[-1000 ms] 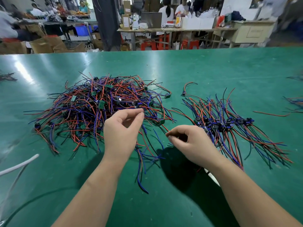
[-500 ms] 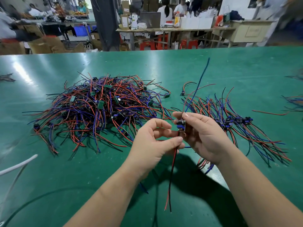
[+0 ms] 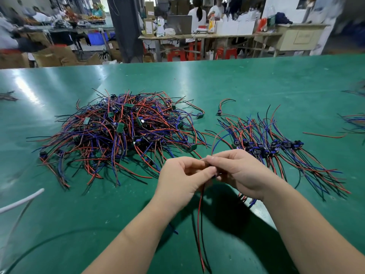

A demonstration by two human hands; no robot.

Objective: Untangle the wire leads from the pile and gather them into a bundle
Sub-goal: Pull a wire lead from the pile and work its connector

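A tangled pile (image 3: pixel 122 135) of red, blue and black wire leads with small green boards lies on the green table, left of centre. To the right, a sorted row of leads (image 3: pixel 276 153) lies fanned out side by side. In front of both, my left hand (image 3: pixel 181 180) and my right hand (image 3: pixel 241 173) meet and pinch one wire lead (image 3: pixel 200 218) between fingertips. Its red and black wires hang down toward me. A red and a blue wire arc up from my right fingers.
A white cable (image 3: pixel 19 202) crosses the table's near left corner. More loose leads (image 3: pixel 353 123) lie at the right edge, and a single red wire (image 3: pixel 324 135) lies beside them. Beyond the table's far edge are workbenches, cardboard boxes and seated people.
Both hands pulled one lead out of the pile's near edge and brought it together in front of me. Its upper blue wire, which stood straight up, now bends over.
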